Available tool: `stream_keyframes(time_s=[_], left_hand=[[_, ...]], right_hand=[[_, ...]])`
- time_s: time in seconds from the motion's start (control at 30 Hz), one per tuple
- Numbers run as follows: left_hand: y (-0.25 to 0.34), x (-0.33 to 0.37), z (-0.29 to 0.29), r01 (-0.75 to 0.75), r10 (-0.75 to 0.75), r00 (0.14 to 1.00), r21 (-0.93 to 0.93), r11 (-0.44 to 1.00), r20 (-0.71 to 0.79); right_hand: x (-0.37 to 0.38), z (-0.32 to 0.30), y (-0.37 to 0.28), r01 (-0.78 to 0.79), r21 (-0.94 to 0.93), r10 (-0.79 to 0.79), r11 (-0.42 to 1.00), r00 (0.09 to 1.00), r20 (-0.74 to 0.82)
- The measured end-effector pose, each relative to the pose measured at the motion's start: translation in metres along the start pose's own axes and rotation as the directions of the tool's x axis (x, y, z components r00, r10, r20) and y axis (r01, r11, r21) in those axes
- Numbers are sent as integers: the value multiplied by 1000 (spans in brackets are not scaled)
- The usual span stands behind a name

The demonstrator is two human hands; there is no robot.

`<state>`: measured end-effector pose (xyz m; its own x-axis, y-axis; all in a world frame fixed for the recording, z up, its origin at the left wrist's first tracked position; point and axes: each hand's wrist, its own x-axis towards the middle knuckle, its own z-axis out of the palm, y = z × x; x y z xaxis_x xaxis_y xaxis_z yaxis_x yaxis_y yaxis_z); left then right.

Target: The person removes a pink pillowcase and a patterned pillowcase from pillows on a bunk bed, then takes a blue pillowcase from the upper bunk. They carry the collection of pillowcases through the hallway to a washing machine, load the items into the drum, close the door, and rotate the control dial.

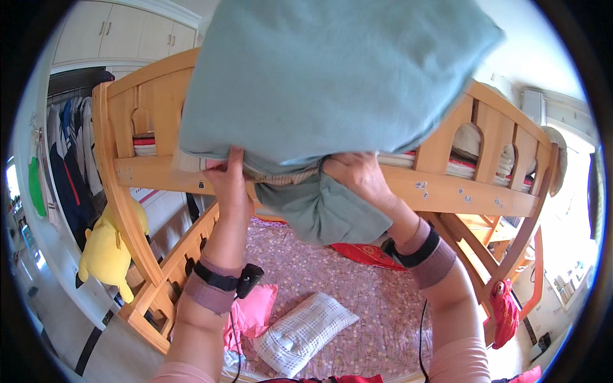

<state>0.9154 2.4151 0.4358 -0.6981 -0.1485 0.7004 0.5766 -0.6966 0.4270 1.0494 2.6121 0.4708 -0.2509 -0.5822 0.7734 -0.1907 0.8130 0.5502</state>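
At centre-left, the left hand (228, 182) pinches the lower edge of a grey-green cushion cover (332, 83), raised across the upper centre and apparently mostly filled, a striped inner edge (287, 179) left exposed above a loose flap (322, 210), whose gathered top the right hand (363, 177) clutches at centre-right.

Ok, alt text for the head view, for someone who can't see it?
Left hand and right hand hold up a teal pillow by its lower edge before a wooden bunk bed. A white pillow lies on the lower bunk; a yellow plush toy is at left.
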Motion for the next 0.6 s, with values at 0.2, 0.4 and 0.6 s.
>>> stream_keyframes(time_s=[0.2,0.4,0.6], left_hand=[[5,3,-13,426,-378,905,-439,791,196],[66,-79,4,394,-392,777,105,913,493],[91,-132,-41,664,-443,680,-236,709,584]], right_hand=[[-21,-61,-44,-439,812,614,384,778,130],[-67,-111,-142,446,850,941,-279,305,148],[-145,-99,-254,445,845,945,-296,8,327]])
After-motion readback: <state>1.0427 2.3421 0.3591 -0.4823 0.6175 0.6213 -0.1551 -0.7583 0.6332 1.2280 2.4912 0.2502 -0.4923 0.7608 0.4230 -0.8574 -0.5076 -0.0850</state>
